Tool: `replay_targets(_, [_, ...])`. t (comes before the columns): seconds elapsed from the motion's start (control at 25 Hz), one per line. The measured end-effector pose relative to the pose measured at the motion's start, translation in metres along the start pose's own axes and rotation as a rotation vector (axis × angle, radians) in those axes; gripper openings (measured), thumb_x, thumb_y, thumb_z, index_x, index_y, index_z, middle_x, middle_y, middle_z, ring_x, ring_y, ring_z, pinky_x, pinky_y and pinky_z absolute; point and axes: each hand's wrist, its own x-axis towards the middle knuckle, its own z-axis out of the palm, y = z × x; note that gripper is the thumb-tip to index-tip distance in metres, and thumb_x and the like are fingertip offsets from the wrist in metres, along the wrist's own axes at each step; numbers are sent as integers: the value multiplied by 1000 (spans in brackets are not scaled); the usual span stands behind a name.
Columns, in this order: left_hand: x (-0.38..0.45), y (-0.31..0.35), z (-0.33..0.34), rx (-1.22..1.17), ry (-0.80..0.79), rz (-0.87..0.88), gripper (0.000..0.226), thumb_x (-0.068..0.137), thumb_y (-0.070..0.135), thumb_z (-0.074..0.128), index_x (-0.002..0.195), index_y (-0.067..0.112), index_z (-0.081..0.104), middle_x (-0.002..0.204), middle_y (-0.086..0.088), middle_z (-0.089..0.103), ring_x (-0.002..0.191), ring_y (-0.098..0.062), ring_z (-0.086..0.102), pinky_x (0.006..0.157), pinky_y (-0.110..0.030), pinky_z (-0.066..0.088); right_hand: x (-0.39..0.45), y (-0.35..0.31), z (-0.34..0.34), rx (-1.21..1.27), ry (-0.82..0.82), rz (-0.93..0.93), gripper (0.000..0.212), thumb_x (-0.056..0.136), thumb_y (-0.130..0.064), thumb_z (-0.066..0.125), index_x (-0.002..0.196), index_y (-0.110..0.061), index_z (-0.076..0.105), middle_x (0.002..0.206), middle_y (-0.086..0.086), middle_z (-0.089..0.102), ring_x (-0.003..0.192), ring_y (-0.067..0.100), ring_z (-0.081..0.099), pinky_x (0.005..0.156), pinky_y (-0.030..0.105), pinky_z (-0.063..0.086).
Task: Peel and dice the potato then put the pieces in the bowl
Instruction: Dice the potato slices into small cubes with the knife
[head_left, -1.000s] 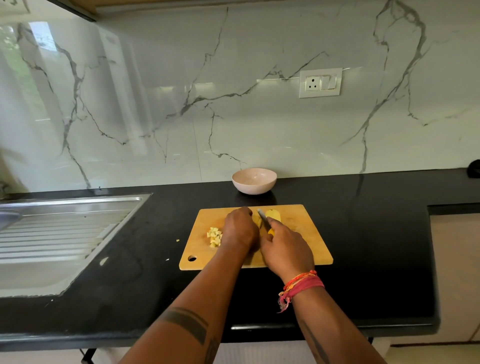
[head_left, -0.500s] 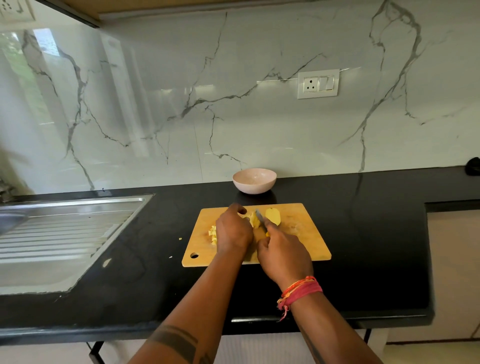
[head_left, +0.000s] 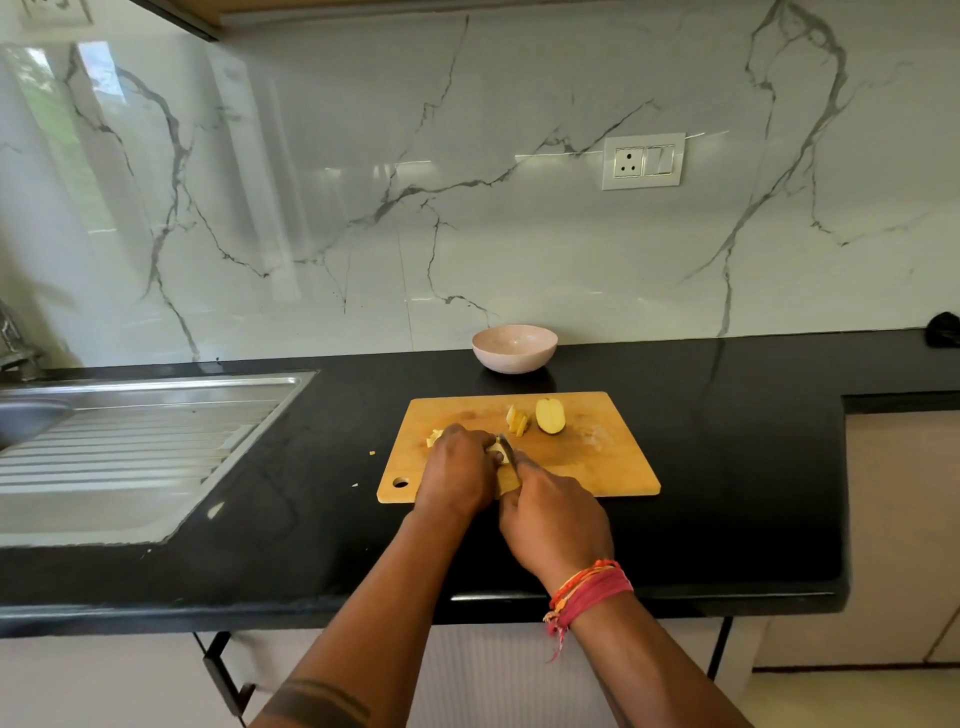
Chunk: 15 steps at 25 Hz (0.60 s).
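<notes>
Wooden board (head_left: 597, 457): hands (head_left: 506, 483) hide most of the knife (head_left: 508, 451).

Bare forearms, red-orange thread bands (head_left: 589, 590) on right wrist, dark band tattoo (head_left: 317, 701) on left forearm.

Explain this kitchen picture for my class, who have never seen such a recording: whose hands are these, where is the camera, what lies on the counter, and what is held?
No machine here: a person wears a camera on the head, looking down at their own hands. On the black counter lies a wooden cutting board. The left hand holds a potato piece steady, while the right hand grips a knife cutting it. Farther back on the board lie some slices and a potato half. Diced bits peek out beyond the left hand. The bowl behind the board looks empty. A steel sink sits left.
</notes>
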Motion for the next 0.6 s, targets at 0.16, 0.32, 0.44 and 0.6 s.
replay_targets(0.16, [-3,-4,3,7,37,34,25,103,25,58,123,19,72,123,-7,57,92,-10,53,84,-20,40,1,-1,1,-20,-2,-2,56,98,-33,46,154,-33,39,92,-1,70,85,21,67,63,32,50])
replay_targets(0.32, [2,-6,3,33,23,62,25,103,21,56,121,19,73,119,-7,59,88,-7,49,81,-18,40,5,-6,3,-38,-17,-14,56,97,-30,47,153,-32,39,92,0,71,86,23,68,69,38,58])
replay_targets(0.44, [4,-7,4,61,19,65,25,102,16,55,118,20,74,115,-6,60,88,-10,54,84,-21,47,9,-8,6,-44,-30,-30,56,96,-26,45,152,-32,40,94,2,71,88,26,69,67,37,56])
replay_targets(0.6, [4,-11,3,71,25,84,22,103,21,56,110,20,77,108,-6,61,85,-11,55,78,-20,45,18,-13,6,-54,-80,-54,52,95,-23,46,146,-30,44,95,4,70,89,29,69,61,34,46])
